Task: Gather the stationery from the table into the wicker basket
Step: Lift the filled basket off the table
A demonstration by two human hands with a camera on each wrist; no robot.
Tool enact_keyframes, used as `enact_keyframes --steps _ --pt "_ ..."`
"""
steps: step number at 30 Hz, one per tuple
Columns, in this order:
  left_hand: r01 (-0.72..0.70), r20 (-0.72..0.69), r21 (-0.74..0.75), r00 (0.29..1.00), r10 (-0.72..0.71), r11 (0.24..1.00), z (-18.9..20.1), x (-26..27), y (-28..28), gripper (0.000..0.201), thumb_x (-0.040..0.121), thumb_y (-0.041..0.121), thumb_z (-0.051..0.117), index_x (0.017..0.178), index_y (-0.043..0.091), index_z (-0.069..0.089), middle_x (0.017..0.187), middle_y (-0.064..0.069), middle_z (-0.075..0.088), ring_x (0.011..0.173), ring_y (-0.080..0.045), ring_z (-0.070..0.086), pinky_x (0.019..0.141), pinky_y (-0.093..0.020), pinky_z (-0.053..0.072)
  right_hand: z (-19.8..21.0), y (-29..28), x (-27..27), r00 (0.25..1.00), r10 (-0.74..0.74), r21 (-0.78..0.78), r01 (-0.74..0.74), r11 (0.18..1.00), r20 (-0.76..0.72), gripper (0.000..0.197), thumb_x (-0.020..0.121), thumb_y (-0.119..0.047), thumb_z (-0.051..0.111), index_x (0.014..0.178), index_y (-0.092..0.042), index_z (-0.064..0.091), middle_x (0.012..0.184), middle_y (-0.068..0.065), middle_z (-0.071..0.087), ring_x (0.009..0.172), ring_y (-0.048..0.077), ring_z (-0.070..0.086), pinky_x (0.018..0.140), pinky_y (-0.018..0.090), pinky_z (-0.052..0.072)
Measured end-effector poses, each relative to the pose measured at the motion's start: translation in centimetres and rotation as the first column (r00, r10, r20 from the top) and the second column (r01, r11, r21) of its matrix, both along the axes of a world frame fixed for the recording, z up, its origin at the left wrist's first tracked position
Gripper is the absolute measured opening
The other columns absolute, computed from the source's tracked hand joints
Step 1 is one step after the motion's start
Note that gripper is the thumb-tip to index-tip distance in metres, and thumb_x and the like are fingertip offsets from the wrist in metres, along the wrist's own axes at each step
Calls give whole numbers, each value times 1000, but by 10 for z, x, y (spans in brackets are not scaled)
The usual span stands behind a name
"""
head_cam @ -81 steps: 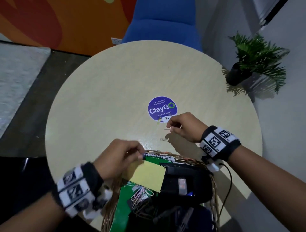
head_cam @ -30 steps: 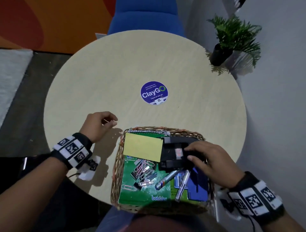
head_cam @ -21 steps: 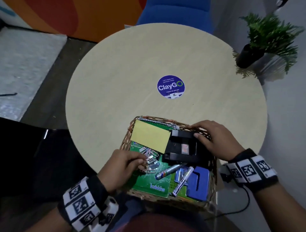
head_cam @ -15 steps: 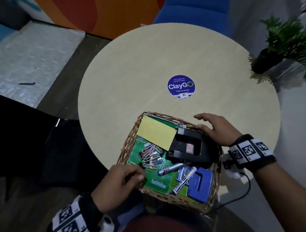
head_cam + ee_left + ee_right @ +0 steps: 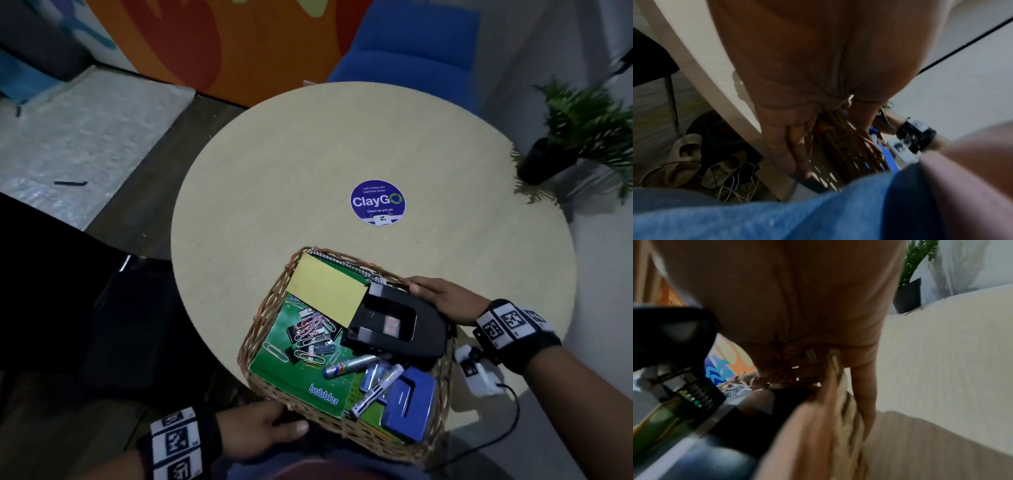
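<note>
Both hands grip basket, frame lower right, at surface edge: left hand fingers curled under near rim, right hand fingers over far rim.

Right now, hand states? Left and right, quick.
Left hand: grips the near rim of the wicker basket, fingers underneath.
Right hand: grips the basket's far right rim, fingers outside.
</note>
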State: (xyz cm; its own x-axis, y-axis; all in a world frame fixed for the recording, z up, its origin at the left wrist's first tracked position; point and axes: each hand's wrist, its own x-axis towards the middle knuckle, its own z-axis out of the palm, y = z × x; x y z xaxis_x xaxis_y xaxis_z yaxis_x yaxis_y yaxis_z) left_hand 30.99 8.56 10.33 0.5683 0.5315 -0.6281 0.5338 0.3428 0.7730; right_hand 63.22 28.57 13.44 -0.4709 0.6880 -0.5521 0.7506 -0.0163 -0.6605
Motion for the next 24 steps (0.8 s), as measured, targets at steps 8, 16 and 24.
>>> enact_keyframes --steps 8,16,24 --pt "-476 156 -296 831 534 828 -10 -23 60 72 54 55 81 104 8 58 98 -24 64 88 -27 59 77 -38 51 -14 -37 26 950 -291 41 297 954 -113 34 101 -29 35 130 -28 53 128 -4 60 117 10 56 102 28 40" --pt "-501 62 -97 859 508 860 21 -20 144 27 101 14 37 120 22 54 92 -13 65 77 -24 58 68 -29 49 -9 -102 11 780 -581 -61 585 809 -230 36 101 -26 36 134 -31 48 124 -15 59 113 -18 49 85 0 40" --pt "-437 -34 -50 899 436 898 34 -15 164 42 81 72 39 104 43 60 108 13 67 104 -16 61 87 -35 47 -21 -158 -25 600 -743 -174 731 660 -294 36 99 -20 43 129 -39 38 125 -30 48 110 -24 47 103 12 37"
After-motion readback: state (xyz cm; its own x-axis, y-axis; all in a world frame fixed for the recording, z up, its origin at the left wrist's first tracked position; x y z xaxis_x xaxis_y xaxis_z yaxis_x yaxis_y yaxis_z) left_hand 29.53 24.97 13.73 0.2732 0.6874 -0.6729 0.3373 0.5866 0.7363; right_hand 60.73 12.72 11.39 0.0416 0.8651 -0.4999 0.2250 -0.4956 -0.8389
